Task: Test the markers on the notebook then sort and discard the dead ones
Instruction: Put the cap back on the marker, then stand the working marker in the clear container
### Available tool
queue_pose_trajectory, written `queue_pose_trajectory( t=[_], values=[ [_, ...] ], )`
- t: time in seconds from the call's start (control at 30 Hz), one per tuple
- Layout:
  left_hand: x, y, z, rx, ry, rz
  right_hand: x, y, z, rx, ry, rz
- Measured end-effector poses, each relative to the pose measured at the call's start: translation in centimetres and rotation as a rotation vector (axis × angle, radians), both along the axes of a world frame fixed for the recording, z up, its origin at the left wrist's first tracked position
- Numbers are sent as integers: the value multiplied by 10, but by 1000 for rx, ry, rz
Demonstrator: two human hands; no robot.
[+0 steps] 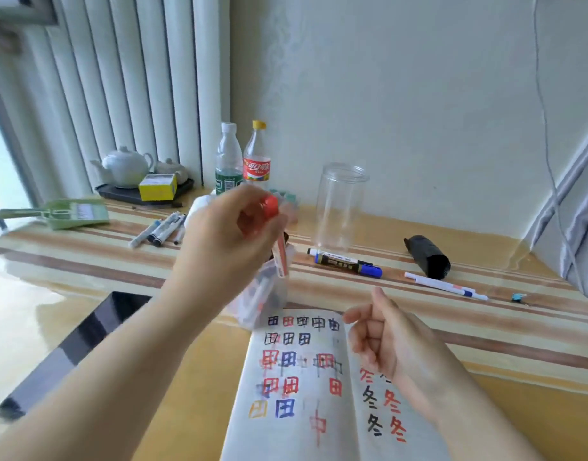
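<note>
Notebook (296, 387) lay open nearest, covered in test marks. Above it, red-capped marker (276, 239) was pinched in left hand (226, 241); right hand (382, 341) curled, empty. Testing appeared underway; uncapping judged next.

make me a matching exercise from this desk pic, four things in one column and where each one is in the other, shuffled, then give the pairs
Things
1. red marker
2. clear jar
3. teapot
4. notebook

Places
A. on the dark tray at the far left of the table
B. open on the table near the person
C. held in the left hand
D. standing upright near the wall, behind the blue marker

Pairs: 1-C, 2-D, 3-A, 4-B
</note>
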State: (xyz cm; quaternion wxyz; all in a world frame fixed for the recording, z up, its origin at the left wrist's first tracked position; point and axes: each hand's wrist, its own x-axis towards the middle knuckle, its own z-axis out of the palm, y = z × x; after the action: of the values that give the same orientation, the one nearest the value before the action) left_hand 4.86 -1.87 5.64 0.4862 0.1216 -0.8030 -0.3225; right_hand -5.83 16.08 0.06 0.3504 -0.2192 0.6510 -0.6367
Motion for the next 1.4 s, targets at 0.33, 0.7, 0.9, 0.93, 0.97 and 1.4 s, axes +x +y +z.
queue_pose_trajectory(
  t=[0.33, 0.7, 0.9, 0.93, 0.97, 1.4],
  values=[
    [16, -41, 10, -27, -27, 215, 20, -23, 13, -31, 92, 95],
    [2, -32, -3, -32, -35, 190, 12, -11, 12, -16, 71, 37],
    [-9, -36, -33, -265, -293, 206, 11, -14, 8, 10, 92, 36],
    [-10, -37, -42, -317, -306, 226, 11, -14, 8, 15, 97, 39],
    [-10, -38, -48, -341, -306, 246, 10, -13, 7, 18, 100, 38],
    [-58, 33, -59, -535, -239, -172, -69, -23, -4, 408, 660, -278]
  ],
)
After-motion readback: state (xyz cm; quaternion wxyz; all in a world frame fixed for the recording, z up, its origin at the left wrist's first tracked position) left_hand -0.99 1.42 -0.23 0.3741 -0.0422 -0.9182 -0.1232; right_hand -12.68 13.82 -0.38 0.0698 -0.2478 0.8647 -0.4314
